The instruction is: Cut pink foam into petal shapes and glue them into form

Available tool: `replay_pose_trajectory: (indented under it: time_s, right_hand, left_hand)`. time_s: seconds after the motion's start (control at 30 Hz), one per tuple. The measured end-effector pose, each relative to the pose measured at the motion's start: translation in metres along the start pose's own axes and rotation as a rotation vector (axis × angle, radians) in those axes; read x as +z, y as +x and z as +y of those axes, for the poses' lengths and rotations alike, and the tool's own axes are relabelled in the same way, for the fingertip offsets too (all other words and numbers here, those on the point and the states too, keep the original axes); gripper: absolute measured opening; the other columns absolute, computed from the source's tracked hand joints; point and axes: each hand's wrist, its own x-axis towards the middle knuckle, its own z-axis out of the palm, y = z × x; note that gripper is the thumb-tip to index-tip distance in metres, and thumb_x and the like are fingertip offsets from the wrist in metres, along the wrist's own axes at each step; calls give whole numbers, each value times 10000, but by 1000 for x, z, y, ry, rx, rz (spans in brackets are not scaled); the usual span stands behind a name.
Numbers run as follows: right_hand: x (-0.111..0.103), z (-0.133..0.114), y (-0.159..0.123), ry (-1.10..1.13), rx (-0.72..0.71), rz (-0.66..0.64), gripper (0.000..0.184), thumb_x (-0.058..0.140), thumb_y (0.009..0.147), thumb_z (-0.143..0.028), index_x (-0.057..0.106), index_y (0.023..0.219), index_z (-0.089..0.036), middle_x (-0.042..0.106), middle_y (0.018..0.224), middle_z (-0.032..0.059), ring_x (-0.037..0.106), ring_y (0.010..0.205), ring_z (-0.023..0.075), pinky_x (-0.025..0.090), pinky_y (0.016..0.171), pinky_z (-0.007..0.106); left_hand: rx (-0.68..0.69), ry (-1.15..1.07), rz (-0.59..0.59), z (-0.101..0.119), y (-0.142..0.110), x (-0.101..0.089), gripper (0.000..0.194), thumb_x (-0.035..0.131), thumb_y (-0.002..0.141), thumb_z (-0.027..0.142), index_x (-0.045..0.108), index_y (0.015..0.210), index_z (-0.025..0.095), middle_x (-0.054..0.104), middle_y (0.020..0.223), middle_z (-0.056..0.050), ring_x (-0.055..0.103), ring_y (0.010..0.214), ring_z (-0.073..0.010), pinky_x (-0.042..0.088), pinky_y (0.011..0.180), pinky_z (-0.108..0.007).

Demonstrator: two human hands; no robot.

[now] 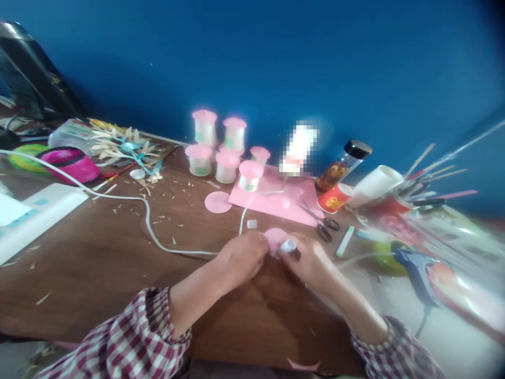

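My left hand is closed on the left edge of a round pink paper disc, low over the wooden table. My right hand grips a short white tube, apparently a glue stick, against the disc's right side. My fingers partly cover both. Just beyond my left hand lies a small white cap. Farther left, another pink disc rests flat. Behind stand several small white cups with pink paper tops, one of them a front cup, some stacked.
A white cable crosses the table. Scissors lie by a pink paper sheet. To the right are a red paper cup, a dark-capped bottle and a blurred glue gun. Paper scraps are scattered on the left.
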Motion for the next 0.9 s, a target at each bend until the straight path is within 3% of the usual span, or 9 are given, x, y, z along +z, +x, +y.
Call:
replay_pose_trajectory:
  time_s: [0.2,0.5,0.63,0.73,0.9]
  right_hand:
    - [-5,-1,1,37,54,137,20,597,799,-181,611,786,-186,672,778,33,619,703,177,448,630,248]
    - [6,3,0,-5,-9,37,69,580,822,-162,607,765,-192,642,758,25,594,703,171,441,671,258]
    - [-2,2,0,17,41,91,77,591,807,-173,597,732,-186,638,706,12,591,644,161,440,623,247]
    - [-5,2,-1,38,66,160,10,606,799,-179,613,792,-183,671,776,24,617,692,168,453,638,244]
    - [2,6,-2,18,39,147,21,606,809,-187,616,791,-183,665,768,27,616,709,175,454,668,260]
  left_hand:
    - [24,4,9,-3,0,5,221,453,808,98,659,883,123,655,897,-104,610,937,-225,508,865,-358]
    - [19,-28,21,1,-1,-2,216,463,797,80,658,882,118,651,906,-112,615,919,-220,520,838,-350]
    - [38,-15,27,-1,0,1,203,465,792,76,651,859,124,648,889,-104,614,909,-220,519,835,-355]
    - [41,-21,40,-2,0,2,204,467,790,77,649,864,133,646,888,-95,612,910,-214,519,833,-349]
    - [33,-46,39,-1,-1,0,207,472,781,74,653,863,134,649,881,-92,616,894,-209,522,812,-331]
